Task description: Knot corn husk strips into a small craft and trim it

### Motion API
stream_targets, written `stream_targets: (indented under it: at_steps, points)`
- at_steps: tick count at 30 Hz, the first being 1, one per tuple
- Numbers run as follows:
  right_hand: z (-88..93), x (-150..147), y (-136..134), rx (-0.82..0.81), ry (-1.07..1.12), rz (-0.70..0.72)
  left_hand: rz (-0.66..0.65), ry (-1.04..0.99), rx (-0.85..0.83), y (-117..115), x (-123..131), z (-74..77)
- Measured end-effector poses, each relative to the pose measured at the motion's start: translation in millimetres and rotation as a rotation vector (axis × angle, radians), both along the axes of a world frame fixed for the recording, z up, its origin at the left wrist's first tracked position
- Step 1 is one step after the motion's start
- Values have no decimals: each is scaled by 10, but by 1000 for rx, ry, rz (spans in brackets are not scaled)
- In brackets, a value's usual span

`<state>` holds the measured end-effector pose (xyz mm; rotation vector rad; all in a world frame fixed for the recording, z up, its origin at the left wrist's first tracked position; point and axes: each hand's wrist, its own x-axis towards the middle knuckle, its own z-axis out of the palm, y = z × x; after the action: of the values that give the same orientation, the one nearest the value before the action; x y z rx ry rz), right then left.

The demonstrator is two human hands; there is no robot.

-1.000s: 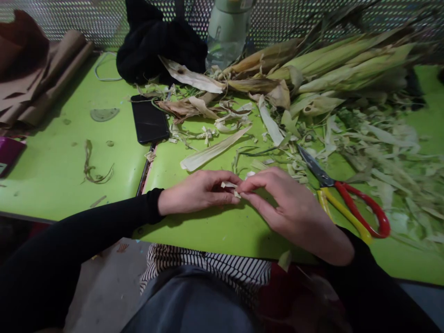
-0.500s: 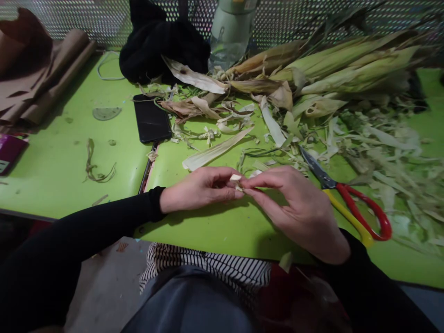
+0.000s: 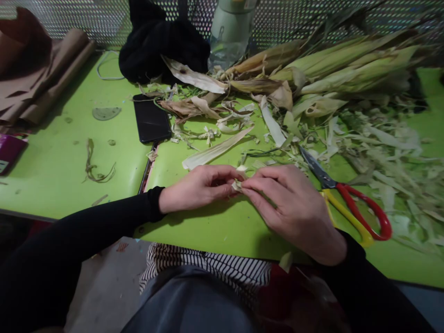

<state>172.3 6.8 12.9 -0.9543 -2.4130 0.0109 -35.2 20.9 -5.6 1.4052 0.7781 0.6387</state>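
Between my fingertips is a small pale piece of corn husk (image 3: 237,186), partly covered by the fingers. My left hand (image 3: 204,187) pinches it from the left, thumb below and fingers above. From the right, my right hand (image 3: 291,203) grips it between thumb and forefinger. Both hands are just above the green table (image 3: 208,226). Right of my right hand lie scissors (image 3: 347,194) with one red and one yellow handle, their blades pointing to the back left. A long pale husk strip (image 3: 217,149) rests just behind my left hand.
Corn husks (image 3: 347,69) are heaped along the back right, with husk scraps (image 3: 391,152) spread below. A phone (image 3: 151,119), a black cloth item (image 3: 163,46) and a bottle (image 3: 231,34) are behind. Brown paper (image 3: 52,74) and a protractor (image 3: 106,113) lie at left.
The husk piece has turned between the fingers and shows a smaller, crumpled shape. My right fingertips have shifted slightly left, closer to my left hand.
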Motion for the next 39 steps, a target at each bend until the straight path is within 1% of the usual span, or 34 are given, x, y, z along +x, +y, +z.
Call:
stream_targets:
  at_steps: [6, 14, 18, 21, 24, 29, 34, 39]
  points:
    - [-11, 17, 42, -67, -30, 68, -29, 16, -13, -3, 3, 3]
    - [-19, -3, 18, -165, -58, 73, -29, 26, 23, -58, 47, 6]
    - [-35, -17, 18, -140, -18, 61, -8, 5, -3, -33, 40, 26]
    - [-23, -24, 11, -175, -8, 47, -44, -48, -74, -15, 28, 20]
    - [-2, -31, -1, -205, 48, 14, -48, -118, -149, -8, 14, 16]
    - [13, -43, -21, -226, 168, -30, -2, -171, -161, -6, 3, 39]
    - [-4, -24, -27, -335, 288, -73, 9, -206, -183, -12, 9, 26]
    - [-29, 3, 4, -440, 324, -103, 32, -226, -205, -23, 24, 12]
